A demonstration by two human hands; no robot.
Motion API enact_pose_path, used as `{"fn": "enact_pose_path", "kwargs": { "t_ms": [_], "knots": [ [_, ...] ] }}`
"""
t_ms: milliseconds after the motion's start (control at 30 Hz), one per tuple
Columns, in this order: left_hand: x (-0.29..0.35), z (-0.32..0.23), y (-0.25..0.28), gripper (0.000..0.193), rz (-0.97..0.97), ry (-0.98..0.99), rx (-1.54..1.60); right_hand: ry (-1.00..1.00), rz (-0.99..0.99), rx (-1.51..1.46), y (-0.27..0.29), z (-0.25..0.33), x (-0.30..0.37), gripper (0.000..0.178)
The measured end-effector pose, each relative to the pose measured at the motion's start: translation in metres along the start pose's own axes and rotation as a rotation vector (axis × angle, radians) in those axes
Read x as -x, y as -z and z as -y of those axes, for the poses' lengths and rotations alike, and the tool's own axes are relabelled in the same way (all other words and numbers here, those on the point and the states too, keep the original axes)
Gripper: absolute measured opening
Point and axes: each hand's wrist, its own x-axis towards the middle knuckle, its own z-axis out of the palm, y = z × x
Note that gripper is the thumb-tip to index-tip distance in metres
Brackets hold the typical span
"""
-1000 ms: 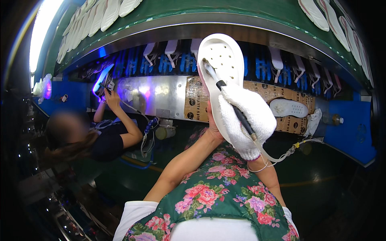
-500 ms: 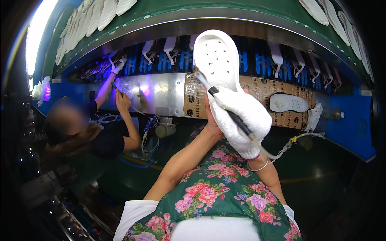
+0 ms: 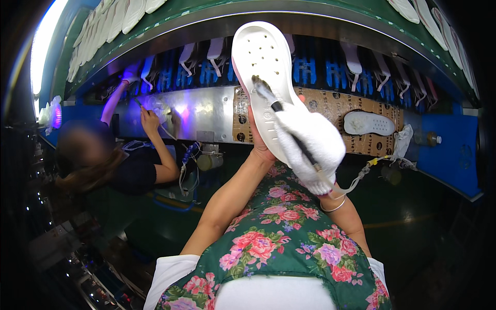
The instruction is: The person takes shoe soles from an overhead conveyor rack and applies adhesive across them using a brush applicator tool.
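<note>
A white shoe sole (image 3: 264,49) with small holes in its forefoot is held up in front of me, toe end away. My bare left hand (image 3: 260,142) grips it from underneath by the edge, its fingers partly hidden behind the sole. A white knitted glove covers my right hand (image 3: 312,142), which is closed round a black-handled brush (image 3: 267,93) with a pale tube at its rear end. The dark bristles meet the sole's inner face near its left side. Much of the sole's heel end is hidden behind the glove.
A second white sole (image 3: 369,124) lies on the cardboard (image 3: 323,101) to the right, beside a white rag (image 3: 403,138) and a bottle (image 3: 433,139). Behind runs a row of blue holders (image 3: 305,71) with hanging pale straps. At left, a co-worker (image 3: 132,160) works under violet light.
The sole, with both my hands, has shifted left and slightly away. The brush tip has gone from the sole's left edge onto its inner face. The co-worker's far hand has moved left.
</note>
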Motion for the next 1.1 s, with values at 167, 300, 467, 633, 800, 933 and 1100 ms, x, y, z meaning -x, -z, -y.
{"fn": "enact_pose_path", "kwargs": {
  "t_ms": [167, 300, 467, 633, 800, 933, 1100],
  "knots": [
    [0.003, -0.004, -0.001, 0.112, 0.0, -0.058, -0.015, -0.033, 0.07, -0.218, -0.001, 0.007, -0.004, 0.024],
    [-0.002, -0.01, -0.004, 0.11, -0.071, -0.057, -0.165, -0.035, -0.065, -0.082, 0.002, -0.003, 0.001, 0.02],
    [-0.004, -0.016, -0.004, 0.11, 0.053, 0.04, -0.117, 0.045, 0.149, -0.163, 0.001, 0.0, 0.007, 0.023],
    [-0.007, -0.021, -0.006, 0.114, -0.055, -0.073, -0.055, -0.07, 0.047, -0.158, 0.012, -0.008, 0.007, 0.021],
    [-0.006, -0.032, 0.004, 0.111, 0.178, 0.125, -0.055, 0.038, 0.283, -0.206, 0.013, -0.003, 0.015, 0.026],
    [-0.01, -0.028, -0.017, 0.112, -0.004, -0.005, -0.153, -0.033, 0.209, -0.215, 0.022, -0.018, 0.01, 0.025],
    [-0.011, -0.04, -0.008, 0.114, 0.045, 0.164, -0.063, 0.075, 0.374, -0.126, 0.024, -0.008, 0.014, 0.024]
  ]
}}
